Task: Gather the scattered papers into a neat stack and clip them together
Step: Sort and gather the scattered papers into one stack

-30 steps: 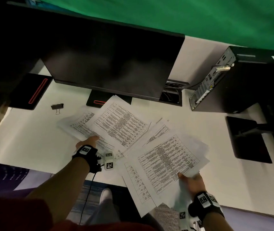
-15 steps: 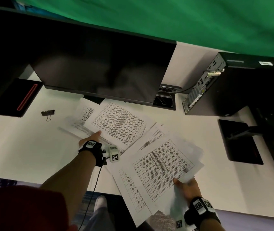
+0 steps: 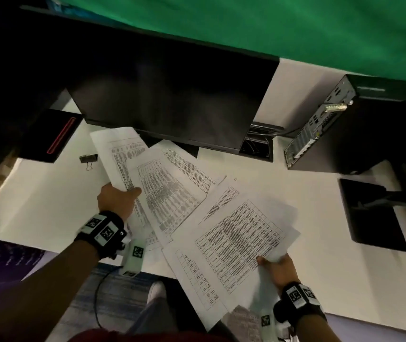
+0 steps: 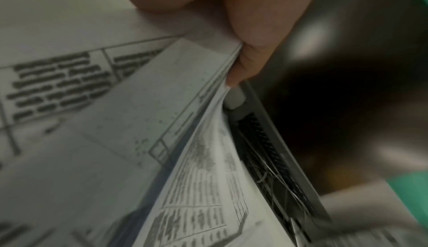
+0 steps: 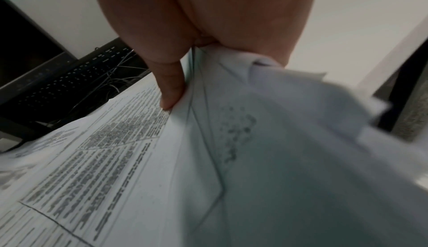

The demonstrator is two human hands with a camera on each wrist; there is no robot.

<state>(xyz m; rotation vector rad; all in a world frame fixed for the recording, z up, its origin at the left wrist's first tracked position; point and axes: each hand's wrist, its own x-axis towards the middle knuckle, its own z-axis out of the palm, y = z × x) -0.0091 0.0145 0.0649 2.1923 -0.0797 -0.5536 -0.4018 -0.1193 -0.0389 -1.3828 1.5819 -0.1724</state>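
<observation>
Printed sheets with tables lie fanned across the white desk (image 3: 36,208). My left hand (image 3: 118,198) grips the left bunch of papers (image 3: 162,188) by its near-left edge and holds it raised; the left wrist view shows my thumb (image 4: 250,57) pinching several sheets (image 4: 162,122). My right hand (image 3: 277,265) grips the right bunch of papers (image 3: 241,240) at its near corner, thumb (image 5: 171,86) on top of the sheets (image 5: 115,159). That bunch overhangs the desk's front edge. A black binder clip (image 3: 88,159) lies on the desk left of the papers, apart from both hands.
A dark monitor (image 3: 172,99) stands right behind the papers, with a cable tray (image 3: 256,144) beside its base. A black computer tower (image 3: 359,129) and a black pad (image 3: 372,215) sit at the right. A black box with a red stripe (image 3: 51,137) is at the far left.
My left hand has closed on the left sheets and lifted and swung them up toward the monitor. The right hand still holds its bunch. The camera has moved closer.
</observation>
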